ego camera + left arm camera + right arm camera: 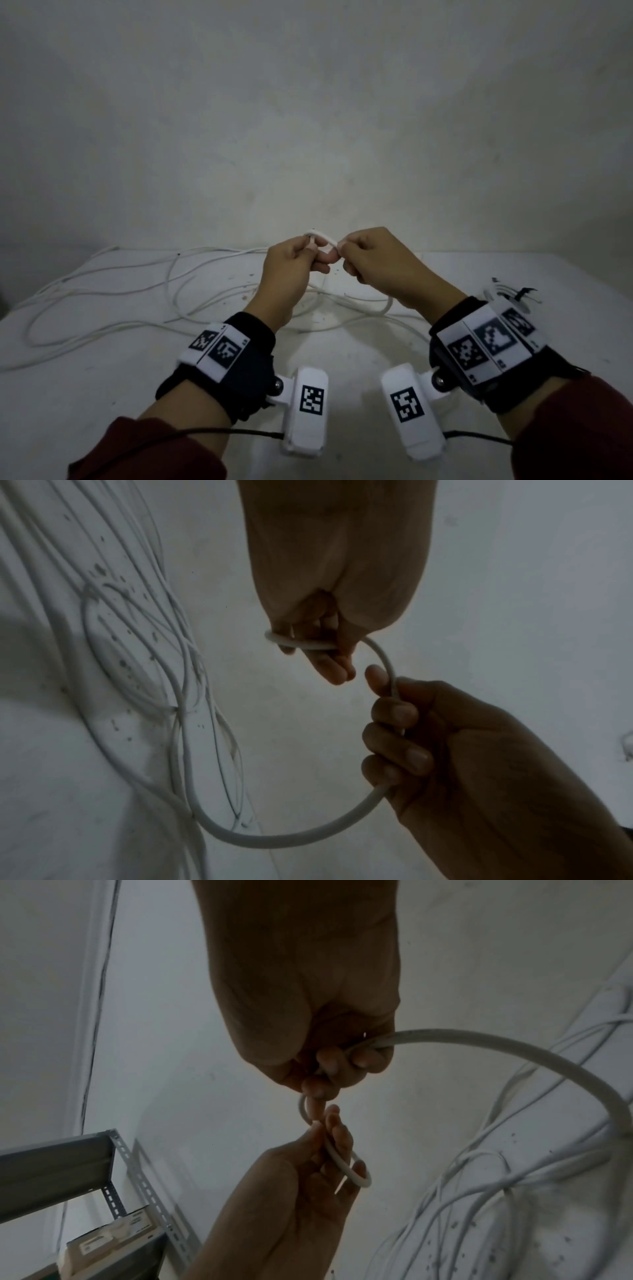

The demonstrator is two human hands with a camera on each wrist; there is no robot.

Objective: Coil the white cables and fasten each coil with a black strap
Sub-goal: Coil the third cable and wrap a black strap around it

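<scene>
left hand [287, 263] pinching first small loop of white cable [320, 237] above table [102, 394] | right hand [370, 260] fisting cable beside it | risk: trailing length snagging in loose tangle [205, 291], tugging loop free

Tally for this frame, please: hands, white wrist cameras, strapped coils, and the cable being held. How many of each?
Hands: 2, left hand and right hand
White wrist cameras: 2, left camera and right camera
Thick white cable in both grips: 1
White coil with black strap: 1
Total: 6
</scene>
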